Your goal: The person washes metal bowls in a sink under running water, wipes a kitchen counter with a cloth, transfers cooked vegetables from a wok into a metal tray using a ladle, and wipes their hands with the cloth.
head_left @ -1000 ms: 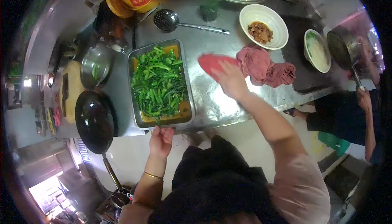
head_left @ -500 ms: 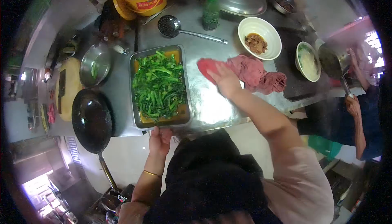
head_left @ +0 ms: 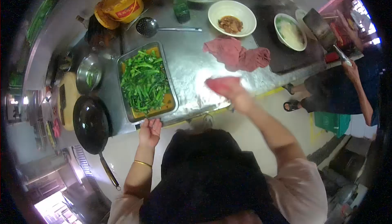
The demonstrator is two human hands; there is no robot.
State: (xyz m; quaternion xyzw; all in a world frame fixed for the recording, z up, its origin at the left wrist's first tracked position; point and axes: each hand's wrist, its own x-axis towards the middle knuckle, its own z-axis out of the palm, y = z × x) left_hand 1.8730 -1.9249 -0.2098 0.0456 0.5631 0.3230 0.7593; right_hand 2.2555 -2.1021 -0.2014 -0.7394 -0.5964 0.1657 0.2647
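My right hand (head_left: 237,95), blurred by motion, holds a red cloth (head_left: 220,86) at the front edge of the steel counter (head_left: 188,67). Beyond it lies a crumpled pink cloth (head_left: 237,54). My left hand (head_left: 150,132) is at the near edge of a metal tray (head_left: 174,95), palm up with its fingers apart and the tips close to the rim. Green leafy vegetables (head_left: 143,81) in brown liquid fill the tray. Behind it lies a skimmer (head_left: 148,27), and a white bowl (head_left: 250,27) with brown food stands at the back.
A black wok (head_left: 90,122) and a steel bowl (head_left: 89,74) are at the left. A yellow bucket (head_left: 122,3) and green bottle (head_left: 180,7) stand at the back. At the right, a person's hand (head_left: 351,71) holds a pan near a bowl of pale food (head_left: 290,32).
My right hand has moved with the red cloth toward me, away from the pink cloth, to the counter's front edge. My left hand stays at the tray. The other person's pan has shifted.
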